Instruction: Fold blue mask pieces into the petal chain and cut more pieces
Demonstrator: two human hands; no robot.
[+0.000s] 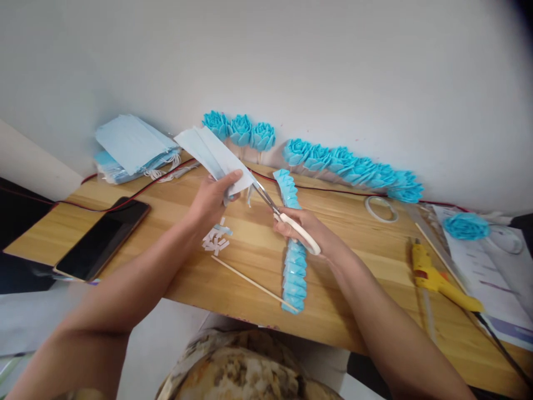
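My left hand (216,194) grips a pale blue-white face mask (216,155), laid flat and raised above the table, with the thumb on top. In my right hand (302,225) is a pair of scissors (297,229) with white handles. Their blades meet the mask's near right edge, where a thin strip (250,195) hangs down. Under the right hand a pleated blue strip (295,272) lies on the wooden table (345,300). Small white cut scraps (215,240) are heaped below the left hand, near a thin wooden stick (250,280).
A stack of masks (133,144) sits at the back left, behind a phone (104,239). Blue fabric flowers (341,161) line the wall. At right are a tape roll (381,209), a yellow glue gun (433,278) and another blue flower (466,226). A red-black cable (333,190) crosses behind.
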